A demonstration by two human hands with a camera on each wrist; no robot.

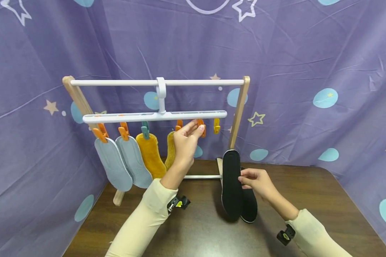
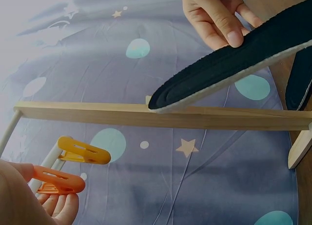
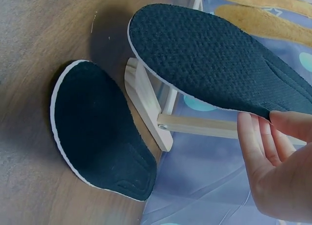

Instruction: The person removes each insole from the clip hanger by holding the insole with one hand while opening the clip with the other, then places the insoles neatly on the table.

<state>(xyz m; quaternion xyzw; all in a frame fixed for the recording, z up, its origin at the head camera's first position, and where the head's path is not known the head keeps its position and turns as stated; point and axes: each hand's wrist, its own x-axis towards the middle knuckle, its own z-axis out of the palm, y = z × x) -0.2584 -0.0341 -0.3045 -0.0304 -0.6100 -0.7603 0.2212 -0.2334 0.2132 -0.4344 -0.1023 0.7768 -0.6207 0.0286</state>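
Note:
My left hand (image 1: pixel 187 140) pinches an orange clothes peg (image 2: pixel 58 181) between thumb and fingers, under the white hanger bar (image 1: pixel 193 116). Beside it hangs a yellow peg (image 2: pixel 85 151) with nothing in it. By its edge, my right hand (image 1: pixel 258 182) holds a black insole (image 1: pixel 232 185) with a pale rim, thumb on one face and fingers on the other. The insole is raised above the table, tilted, its narrow end up. A second black insole (image 3: pixel 100 130) lies on the table below, partly hidden by the first in the head view.
Two light-blue insoles (image 1: pixel 114 166) and two yellow ones (image 1: pixel 150 153) hang from pegs on the left and middle of the hanger. A wooden stand (image 1: pixel 239 110) with a white top rail (image 1: pixel 199 82) carries the hanger. A purple patterned cloth surrounds the brown table (image 1: pixel 199 217).

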